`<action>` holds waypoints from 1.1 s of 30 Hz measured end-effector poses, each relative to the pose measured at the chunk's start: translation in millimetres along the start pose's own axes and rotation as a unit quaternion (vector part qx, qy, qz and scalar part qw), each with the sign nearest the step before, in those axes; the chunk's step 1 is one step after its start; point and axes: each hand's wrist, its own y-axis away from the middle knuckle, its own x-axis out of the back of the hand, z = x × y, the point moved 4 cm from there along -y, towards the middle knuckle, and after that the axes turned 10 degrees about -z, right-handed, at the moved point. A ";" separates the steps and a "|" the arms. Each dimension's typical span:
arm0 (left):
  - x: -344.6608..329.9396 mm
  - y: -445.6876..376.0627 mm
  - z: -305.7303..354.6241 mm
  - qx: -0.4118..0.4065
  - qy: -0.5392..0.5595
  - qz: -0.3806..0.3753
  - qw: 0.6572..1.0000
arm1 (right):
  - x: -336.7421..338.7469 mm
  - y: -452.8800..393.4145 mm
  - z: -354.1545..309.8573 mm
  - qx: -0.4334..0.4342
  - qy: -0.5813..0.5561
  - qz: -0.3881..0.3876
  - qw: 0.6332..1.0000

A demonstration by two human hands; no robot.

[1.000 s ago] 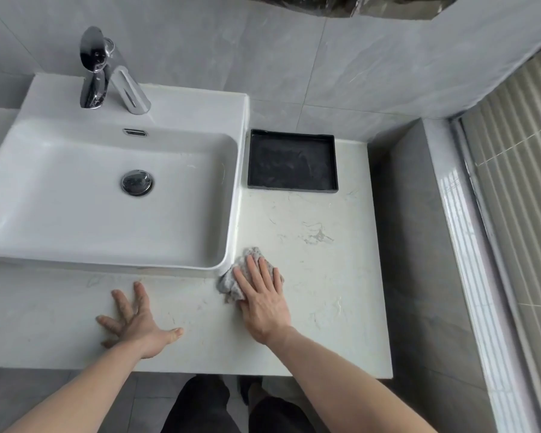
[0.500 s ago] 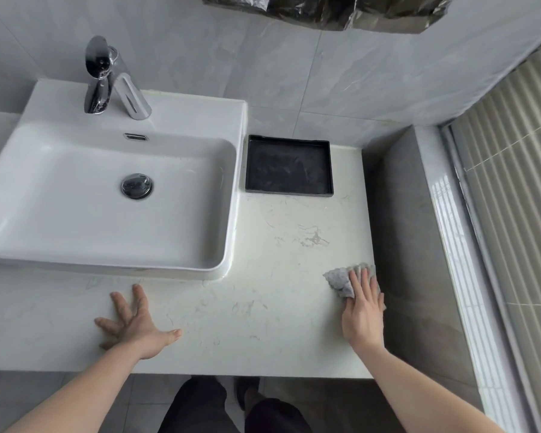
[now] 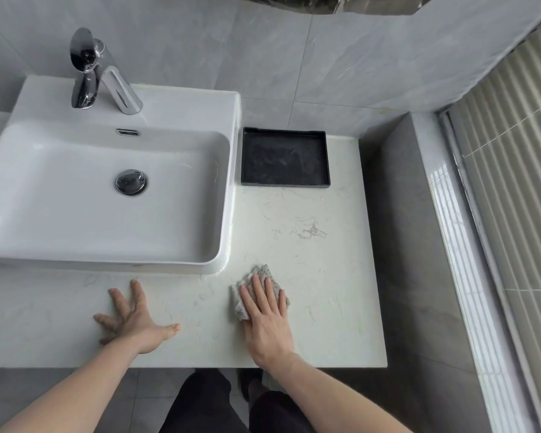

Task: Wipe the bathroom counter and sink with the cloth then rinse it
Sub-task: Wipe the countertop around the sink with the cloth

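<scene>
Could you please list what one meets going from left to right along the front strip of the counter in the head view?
Left hand flat on the counter → cloth under the right hand → grey side wall.

Bare forearms without sleeves, dark trousers [image 3: 206, 404], dark shoe [image 3: 250, 382] below.

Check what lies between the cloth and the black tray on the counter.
In the head view, only bare counter with faint grey veining lies between the cloth, under the right hand, and the black tray.

No readable text, labels or numbers anywhere.
</scene>
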 end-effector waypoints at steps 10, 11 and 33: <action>-1.2 1.4 0.5 -0.001 -0.005 0.005 1.000 | 41.7 59.8 146.4 -0.179 0.010 0.063 0.982; -0.9 1.2 0.4 0.001 -0.007 0.007 1.000 | 47.0 66.0 164.4 -0.205 0.009 0.061 0.977; 0.8 2.6 0.8 0.007 -0.005 0.007 1.000 | 11.4 -1.6 -5.2 0.036 0.022 -0.049 0.998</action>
